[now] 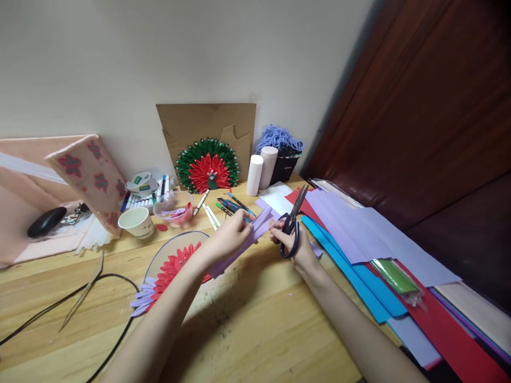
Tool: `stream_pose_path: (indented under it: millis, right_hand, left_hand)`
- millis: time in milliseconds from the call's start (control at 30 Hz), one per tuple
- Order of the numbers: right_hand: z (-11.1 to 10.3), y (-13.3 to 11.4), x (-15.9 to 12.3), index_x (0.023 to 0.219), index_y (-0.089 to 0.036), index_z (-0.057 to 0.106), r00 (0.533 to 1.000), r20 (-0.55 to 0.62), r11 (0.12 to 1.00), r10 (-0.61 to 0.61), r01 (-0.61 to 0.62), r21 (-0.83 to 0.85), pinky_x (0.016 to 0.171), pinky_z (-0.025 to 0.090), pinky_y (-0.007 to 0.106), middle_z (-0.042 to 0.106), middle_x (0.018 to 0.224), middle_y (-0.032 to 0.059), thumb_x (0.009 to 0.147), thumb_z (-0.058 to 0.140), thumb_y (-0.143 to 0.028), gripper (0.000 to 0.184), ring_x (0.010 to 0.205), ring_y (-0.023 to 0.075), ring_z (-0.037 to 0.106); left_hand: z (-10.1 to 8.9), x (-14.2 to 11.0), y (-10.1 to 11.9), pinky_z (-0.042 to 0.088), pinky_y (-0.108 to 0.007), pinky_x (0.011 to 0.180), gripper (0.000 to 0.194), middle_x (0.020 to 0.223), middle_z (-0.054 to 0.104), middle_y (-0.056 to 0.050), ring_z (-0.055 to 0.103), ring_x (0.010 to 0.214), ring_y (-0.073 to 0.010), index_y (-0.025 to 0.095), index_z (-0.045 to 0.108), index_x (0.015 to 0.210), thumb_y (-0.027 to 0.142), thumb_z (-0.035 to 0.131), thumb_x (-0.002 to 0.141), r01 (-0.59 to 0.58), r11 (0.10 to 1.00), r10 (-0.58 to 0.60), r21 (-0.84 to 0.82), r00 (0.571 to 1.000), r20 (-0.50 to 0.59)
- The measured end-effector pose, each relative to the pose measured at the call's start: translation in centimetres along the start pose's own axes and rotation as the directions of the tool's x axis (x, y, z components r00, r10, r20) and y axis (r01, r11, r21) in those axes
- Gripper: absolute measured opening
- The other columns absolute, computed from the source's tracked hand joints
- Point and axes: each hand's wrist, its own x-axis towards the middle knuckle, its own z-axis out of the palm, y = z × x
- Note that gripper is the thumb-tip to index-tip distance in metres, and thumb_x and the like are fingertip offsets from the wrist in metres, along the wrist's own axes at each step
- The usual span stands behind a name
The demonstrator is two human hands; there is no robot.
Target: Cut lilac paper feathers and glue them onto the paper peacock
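Left hand (235, 229) grip pinching lilac paper (261, 226) above counter (263, 324), inward from back edge, apparently steadying it; right hand (305, 251) grip holding scissors (294, 214), blades pointing backward, likely keeping them off paper.

My left forearm (175, 303) is covering part of the red-petalled disc (170, 271), and my left hand (235, 229) is hiding some of the lilac paper (261, 223). Both forearms are running off the bottom edge. The left edge is cutting off the pink box (16, 213); the lettering on the black container (282, 169) is appearing too small to read.
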Motion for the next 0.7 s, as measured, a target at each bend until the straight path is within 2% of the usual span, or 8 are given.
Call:
stream_pose_path:
  millis: [133, 200, 267, 400, 500, 600, 667, 700]
  right_hand:
    - [-0.1, 0.0, 0.3, 0.069, -0.019, 0.045, 0.996, -0.024, 0.996, 0.082, -0.081, 0.04, 0.051, 0.045, 0.025, 0.061, 0.066, -0.002, 0.056, 0.078, -0.032, 0.037, 0.05, 0.0109, 0.057]
    - [-0.3, -0.2, 0.4, 0.07, -0.019, 0.044, 0.997, -0.08, 0.999, 0.008, -0.011, -0.035, 0.056, 0.047, 0.027, 0.065, 0.074, 0.0008, 0.058, 0.076, -0.033, 0.037, 0.055, 0.0116, 0.058]
    - [-0.6, -0.4, 0.5, 0.071, -0.02, 0.043, 0.989, -0.084, 0.983, -0.124, 0.111, -0.146, 0.061, 0.047, 0.028, 0.066, 0.092, 0.0063, 0.06, 0.075, -0.033, 0.036, 0.067, 0.0142, 0.06]
    - [-1.0, -1.0, 0.1, 0.07, -0.021, 0.043, 0.958, 0.077, 0.918, -0.277, 0.288, -0.274, 0.065, 0.046, 0.03, 0.062, 0.11, 0.0116, 0.065, 0.071, -0.033, 0.031, 0.092, 0.0217, 0.058]
    - [-0.9, -1.4, -0.7, 0.068, -0.022, 0.042, 0.925, 0.194, 0.868, -0.328, 0.376, -0.324, 0.074, 0.045, 0.035, 0.065, 0.105, 0.0099, 0.067, 0.069, -0.03, 0.029, 0.09, 0.0222, 0.057]
    - [-0.6, -1.6, -1.6, 0.07, -0.022, 0.043, 0.925, 0.215, 0.846, -0.314, 0.375, -0.378, 0.073, 0.043, 0.034, 0.065, 0.088, 0.0045, 0.069, 0.068, -0.027, 0.025, 0.078, 0.0187, 0.057]
    - [-0.3, -1.6, -1.8, 0.07, -0.021, 0.044, 0.934, 0.149, 0.839, -0.324, 0.356, -0.411, 0.064, 0.041, 0.028, 0.058, 0.074, -0.0005, 0.07, 0.067, -0.025, 0.023, 0.067, 0.0149, 0.053]
    - [-0.2, -1.6, -1.9, 0.068, -0.021, 0.044, 0.934, 0.099, 0.834, -0.344, 0.353, -0.424, 0.061, 0.04, 0.026, 0.054, 0.069, -0.0024, 0.07, 0.067, -0.024, 0.024, 0.062, 0.0133, 0.05]
  left_hand:
    - [-1.2, 0.5, -1.2, 0.044, -0.029, 0.068, 0.018, 0.085, 0.065, -0.007, 0.059, 0.079, -0.0196, 0.016, 0.055, 0.081, 0.028, 0.042, 0.084, 0.01, 0.974, 0.011, 0.227, 0.996, -0.089]
    - [-1.6, 0.5, -1.8, 0.043, -0.029, 0.068, 0.018, 0.086, 0.064, -0.007, 0.058, 0.079, -0.0199, 0.017, 0.055, 0.081, 0.028, 0.042, 0.084, 0.011, 0.955, 0.02, 0.295, 0.995, -0.102]
    - [-1.7, 0.4, -1.9, 0.043, -0.031, 0.071, 0.017, 0.09, 0.062, -0.008, 0.057, 0.081, -0.0202, 0.016, 0.055, 0.085, 0.024, 0.04, 0.084, -0.018, 0.938, 0.065, 0.345, 0.99, -0.126]
    - [-1.2, -0.3, -1.1, 0.042, -0.035, 0.076, 0.017, 0.087, 0.059, -0.008, 0.054, 0.081, -0.0207, 0.016, 0.053, 0.086, 0.014, 0.036, 0.084, -0.121, 0.841, 0.221, 0.527, 0.967, -0.13]
    - [-0.8, -0.5, -0.4, 0.038, -0.04, 0.089, 0.019, 0.08, 0.059, -0.004, 0.053, 0.077, -0.0189, 0.017, 0.052, 0.085, 0.008, 0.036, 0.083, -0.234, 0.714, 0.344, 0.66, 0.938, -0.04]
    - [-0.3, -0.5, -0.2, 0.029, -0.045, 0.099, 0.02, 0.079, 0.056, -0.003, 0.051, 0.077, -0.0185, 0.017, 0.052, 0.087, 0.006, 0.036, 0.082, -0.257, 0.602, 0.407, 0.756, 0.913, -0.014]
    - [0.3, -0.4, -0.3, 0.022, -0.049, 0.104, 0.021, 0.086, 0.056, -0.004, 0.05, 0.087, -0.0207, 0.018, 0.052, 0.091, 0.007, 0.036, 0.083, -0.219, 0.576, 0.461, 0.788, 0.883, -0.091]
    - [0.8, -0.4, -0.3, 0.019, -0.051, 0.105, 0.02, 0.093, 0.056, -0.006, 0.049, 0.095, -0.0223, 0.018, 0.051, 0.095, 0.009, 0.038, 0.084, -0.182, 0.597, 0.495, 0.782, 0.85, -0.18]
